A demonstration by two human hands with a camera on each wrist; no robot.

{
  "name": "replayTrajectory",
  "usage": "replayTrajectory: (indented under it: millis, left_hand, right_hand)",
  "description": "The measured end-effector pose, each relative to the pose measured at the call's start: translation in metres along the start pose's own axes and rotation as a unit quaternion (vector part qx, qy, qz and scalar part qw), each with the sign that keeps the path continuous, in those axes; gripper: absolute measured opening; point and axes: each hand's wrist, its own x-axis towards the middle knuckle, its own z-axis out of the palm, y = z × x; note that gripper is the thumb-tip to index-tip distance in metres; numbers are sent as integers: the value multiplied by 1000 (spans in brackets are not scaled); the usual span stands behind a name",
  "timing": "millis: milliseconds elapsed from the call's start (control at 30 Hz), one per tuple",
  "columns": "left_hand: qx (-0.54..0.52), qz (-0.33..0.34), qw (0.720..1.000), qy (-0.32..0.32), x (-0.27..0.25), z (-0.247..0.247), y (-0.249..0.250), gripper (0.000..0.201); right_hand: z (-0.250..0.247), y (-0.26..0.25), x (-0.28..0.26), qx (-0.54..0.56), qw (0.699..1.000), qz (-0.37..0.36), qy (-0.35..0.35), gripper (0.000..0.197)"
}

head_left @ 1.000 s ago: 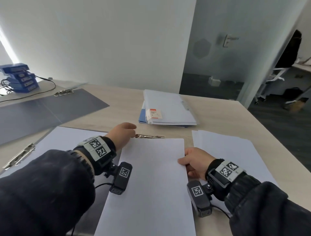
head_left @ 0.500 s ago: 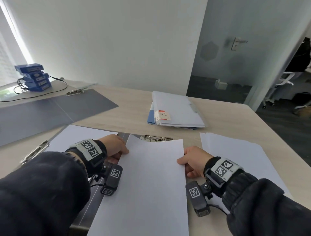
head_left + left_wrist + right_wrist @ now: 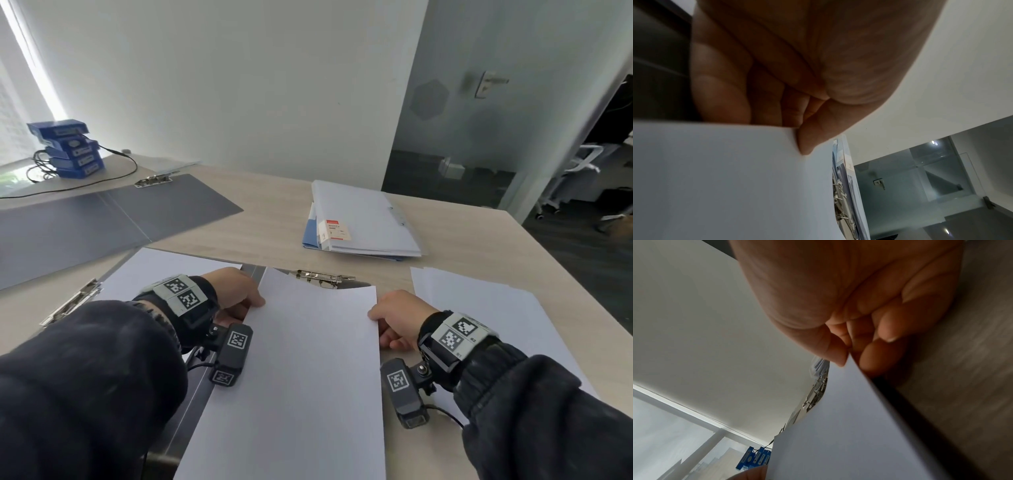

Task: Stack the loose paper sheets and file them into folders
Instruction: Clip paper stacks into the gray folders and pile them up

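Note:
A stack of white paper sheets (image 3: 301, 370) is held just above an open grey folder (image 3: 191, 394) in front of me. My left hand (image 3: 239, 298) pinches the stack's left edge (image 3: 793, 129), thumb on top and fingers curled under. On the right edge (image 3: 849, 360), my right hand (image 3: 394, 315) pinches the stack the same way. The folder's metal clip (image 3: 322, 277) shows just beyond the stack's far edge. More white sheets (image 3: 164, 270) lie on the folder's left half. A loose pile of sheets (image 3: 479, 308) lies on the table to the right.
A second open grey folder (image 3: 102, 219) with a clip lies at the far left. Closed white and blue folders (image 3: 359, 219) are stacked at the table's (image 3: 260, 219) far middle. Blue boxes (image 3: 68, 147) with cables stand at the back left. The table's right edge drops off beside the loose pile.
My left hand drew back from the clip to the stack's left edge and took hold of it. The stack's far end now sits lifted and slightly turned. The head view tilted upward.

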Motion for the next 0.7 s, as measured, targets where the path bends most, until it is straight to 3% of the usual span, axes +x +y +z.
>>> replayTrajectory:
  millis: [300,467,700]
  left_hand:
    - [-39,14,999,26,1,1,5,13]
    - [-78,32,995,48,2,3,4,23]
    - [-143,71,984,74,3,6,-1,21]
  right_hand:
    - [-1,2,5,24,998,-41,30,12]
    - [0,4,9,60,995,-58,51,18]
    - [1,9,8,110,991,-59,47,19]
